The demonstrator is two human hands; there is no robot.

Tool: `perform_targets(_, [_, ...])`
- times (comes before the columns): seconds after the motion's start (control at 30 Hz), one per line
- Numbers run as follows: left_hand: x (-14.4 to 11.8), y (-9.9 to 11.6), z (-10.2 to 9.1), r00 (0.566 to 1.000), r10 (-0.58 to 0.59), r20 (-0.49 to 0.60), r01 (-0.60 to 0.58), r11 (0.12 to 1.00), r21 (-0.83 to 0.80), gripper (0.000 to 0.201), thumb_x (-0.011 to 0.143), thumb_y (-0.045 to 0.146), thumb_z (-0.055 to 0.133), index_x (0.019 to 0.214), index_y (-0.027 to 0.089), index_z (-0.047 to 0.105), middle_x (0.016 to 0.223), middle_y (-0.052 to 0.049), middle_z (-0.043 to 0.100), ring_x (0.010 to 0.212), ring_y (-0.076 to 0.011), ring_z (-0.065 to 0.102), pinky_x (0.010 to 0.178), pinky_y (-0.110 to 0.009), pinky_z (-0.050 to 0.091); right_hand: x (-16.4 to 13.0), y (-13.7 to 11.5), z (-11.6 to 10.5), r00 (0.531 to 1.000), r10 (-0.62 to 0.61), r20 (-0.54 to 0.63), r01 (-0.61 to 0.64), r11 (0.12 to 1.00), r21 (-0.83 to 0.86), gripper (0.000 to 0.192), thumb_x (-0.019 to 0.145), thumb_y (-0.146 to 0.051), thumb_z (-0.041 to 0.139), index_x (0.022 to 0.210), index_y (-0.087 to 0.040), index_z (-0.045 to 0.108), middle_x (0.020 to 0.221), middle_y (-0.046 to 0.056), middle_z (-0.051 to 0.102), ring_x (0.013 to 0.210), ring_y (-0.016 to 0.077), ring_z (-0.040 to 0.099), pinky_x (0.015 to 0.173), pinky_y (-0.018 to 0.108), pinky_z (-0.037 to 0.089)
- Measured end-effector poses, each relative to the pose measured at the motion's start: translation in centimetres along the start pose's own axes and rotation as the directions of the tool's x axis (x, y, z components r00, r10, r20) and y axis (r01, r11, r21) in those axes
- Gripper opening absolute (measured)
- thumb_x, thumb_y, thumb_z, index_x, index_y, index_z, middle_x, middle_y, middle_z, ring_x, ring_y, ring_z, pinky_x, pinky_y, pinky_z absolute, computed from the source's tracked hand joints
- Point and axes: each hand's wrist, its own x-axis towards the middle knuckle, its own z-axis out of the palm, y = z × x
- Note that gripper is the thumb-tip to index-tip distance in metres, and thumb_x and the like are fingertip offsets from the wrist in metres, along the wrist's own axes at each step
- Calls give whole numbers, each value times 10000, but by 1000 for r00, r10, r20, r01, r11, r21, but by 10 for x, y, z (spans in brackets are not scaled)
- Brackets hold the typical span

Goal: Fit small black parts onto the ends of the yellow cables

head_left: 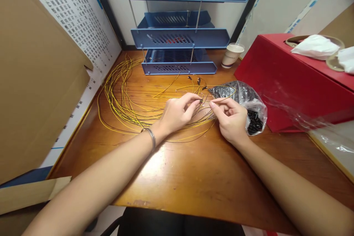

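Note:
A loose coil of thin yellow wires [121, 99] lies on the wooden desk [199, 177]. Over its right side, my left hand [178, 112] pinches a yellow wire end with a small black tip between thumb and forefinger. My right hand [231, 118] faces it, fingertips pinched on the same wire or a small part next to it; the two hands nearly touch. Several wire ends with black connectors [195, 80] lie just beyond the hands. A clear plastic bag [253, 112] holding small black parts sits under and right of my right hand.
A blue three-tier letter tray [179, 37] stands at the back. A paper cup [231, 55] sits beside it. A red box [293, 77] with tissues and a tape roll on top fills the right. Cardboard [35, 73] and a printed sheet lean at the left.

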Motion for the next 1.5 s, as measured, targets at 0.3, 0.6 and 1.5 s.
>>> perform_targets(0.3, [1,2,-1,998,-11,63,9,1000,26,221,980,319,578,1079,171,710,907,-23,796,666,-101,697,645,-198,501,3,-1,0,999,35,10,-35,999,1,123,780,-285,749,784,-162,746,519,-40,513,457,65,359,448,229,267])
perform_targets(0.6, [1,3,-2,998,-26,58,24,999,34,232,981,329,572,1074,175,717,922,-24,789,643,-94,671,650,-203,493,1,-3,1,1000,20,22,-19,1000,-24,122,793,-283,735,805,-162,745,485,-65,451,439,59,336,434,228,240])
perform_targets(1.5, [1,6,-3,996,-11,92,9,1000,20,214,978,314,584,1065,169,715,936,-24,797,652,-84,690,646,-189,481,3,-3,-2,993,103,61,-106,993,56,212,780,-373,769,815,-184,679,491,-76,414,451,66,309,451,241,211])
